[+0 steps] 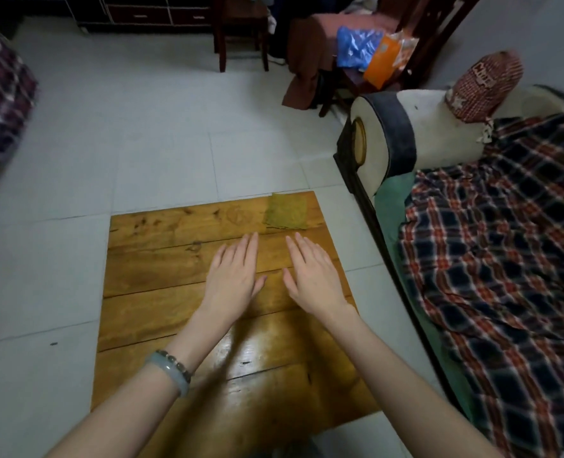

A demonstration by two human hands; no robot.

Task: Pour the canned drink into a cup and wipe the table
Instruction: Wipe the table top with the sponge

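A small wooden table [148,259] fills the lower middle of the head view. My left hand [232,276] and my right hand [313,276] lie side by side over its middle, palms down with fingers straight, holding nothing. A folded yellow-green cloth [287,211] rests flat at the table's far right corner, just beyond my right fingertips. No can or cup is in view. A pale bangle and a bead bracelet sit on my left wrist.
A sofa with a plaid blanket [492,259] and a rolled armrest [406,137] stands close to the table's right side. A chair holding blue and orange bags [373,57] and a dark stool [241,31] stand at the back on the tiled floor [109,127].
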